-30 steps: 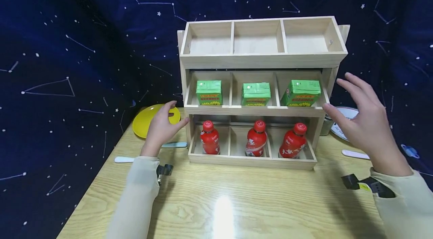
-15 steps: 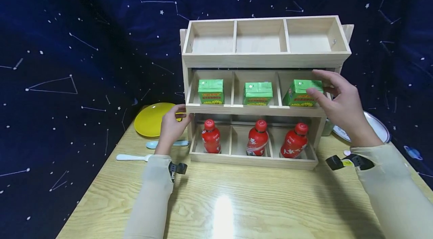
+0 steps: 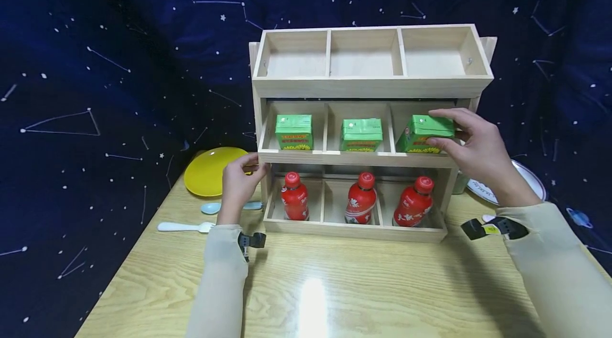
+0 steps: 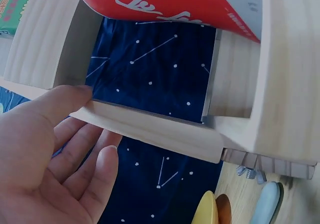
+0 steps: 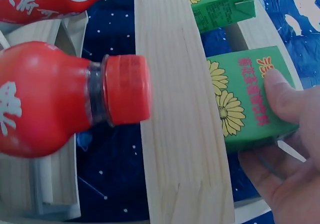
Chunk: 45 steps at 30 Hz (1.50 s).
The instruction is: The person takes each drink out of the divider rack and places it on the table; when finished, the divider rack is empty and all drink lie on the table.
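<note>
A three-tier wooden rack point(image 3: 373, 88) stands on the table, each tier split into three compartments. My right hand point(image 3: 485, 154) holds the rightmost green drink carton point(image 3: 417, 136) in the middle tier, thumb on its printed front and fingers round its side in the right wrist view. Two more green cartons, the left one point(image 3: 294, 133) and the centre one point(image 3: 360, 136), share that tier. My left hand point(image 3: 238, 181) grips the rack's left upright point(image 4: 150, 131), its thumb on the near edge and its other fingers behind. Red bottles point(image 3: 295, 200) fill the bottom tier's compartments, one in each.
Left of the rack lie a yellow plate point(image 3: 205, 173), a light blue spoon point(image 3: 210, 208) and a white fork point(image 3: 179, 227). On the right, a white plate point(image 3: 528, 178) sits partly behind my right arm. A dark blue star-patterned cloth point(image 3: 119, 88) hangs behind.
My right hand has come in leftward from beside the rack and taken hold of the right carton. My left hand has moved right onto the rack's left upright.
</note>
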Each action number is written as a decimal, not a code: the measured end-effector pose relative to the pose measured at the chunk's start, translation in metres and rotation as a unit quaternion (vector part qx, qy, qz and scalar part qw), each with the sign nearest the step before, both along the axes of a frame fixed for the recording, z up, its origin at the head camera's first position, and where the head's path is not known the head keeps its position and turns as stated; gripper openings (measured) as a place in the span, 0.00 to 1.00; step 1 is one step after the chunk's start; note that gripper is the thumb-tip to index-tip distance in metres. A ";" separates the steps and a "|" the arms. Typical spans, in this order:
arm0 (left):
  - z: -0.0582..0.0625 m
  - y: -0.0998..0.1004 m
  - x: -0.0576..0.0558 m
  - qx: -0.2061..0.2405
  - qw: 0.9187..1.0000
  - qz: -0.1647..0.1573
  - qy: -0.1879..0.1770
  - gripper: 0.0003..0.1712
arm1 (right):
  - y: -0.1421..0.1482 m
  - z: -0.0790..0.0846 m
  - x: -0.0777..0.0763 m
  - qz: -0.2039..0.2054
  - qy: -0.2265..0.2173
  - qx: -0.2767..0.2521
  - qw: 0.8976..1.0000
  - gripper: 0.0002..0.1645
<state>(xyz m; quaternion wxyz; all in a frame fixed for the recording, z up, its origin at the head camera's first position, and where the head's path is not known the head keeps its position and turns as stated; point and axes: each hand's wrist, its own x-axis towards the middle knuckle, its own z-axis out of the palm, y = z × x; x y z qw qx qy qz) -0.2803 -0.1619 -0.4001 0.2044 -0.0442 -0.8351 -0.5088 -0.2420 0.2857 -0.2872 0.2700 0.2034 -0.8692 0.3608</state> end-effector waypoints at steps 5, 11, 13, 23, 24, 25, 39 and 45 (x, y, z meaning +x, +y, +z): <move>-0.001 0.001 0.000 -0.011 1.000 -0.002 0.014 0.19 | -0.005 -0.001 -0.001 -0.005 0.032 -0.021 0.999 0.33; -0.004 0.002 -0.002 -0.023 1.000 -0.003 0.020 0.18 | -0.011 0.006 0.002 -0.026 0.075 -0.058 0.995 0.32; -0.004 0.002 -0.002 -0.026 0.999 -0.004 0.025 0.18 | -0.012 0.012 0.007 -0.037 0.097 -0.059 0.993 0.32; -0.007 -0.001 -0.002 -0.007 1.000 0.001 0.028 0.19 | -0.007 0.040 0.047 -0.074 0.136 -0.071 0.985 0.34; -0.007 -0.001 -0.002 -0.006 1.000 0.001 0.029 0.19 | -0.004 0.040 0.051 -0.078 0.137 -0.067 0.985 0.34; -0.007 -0.001 -0.002 -0.006 1.000 0.000 0.029 0.19 | -0.002 0.040 0.055 -0.082 0.136 -0.062 0.985 0.34; -0.007 -0.002 -0.004 0.007 1.000 -0.003 0.023 0.21 | 0.049 -0.002 0.087 -0.110 0.112 -0.090 0.984 0.30; -0.009 -0.003 -0.004 0.016 1.000 -0.005 0.026 0.21 | 0.067 -0.032 0.090 -0.178 0.058 -0.079 0.979 0.31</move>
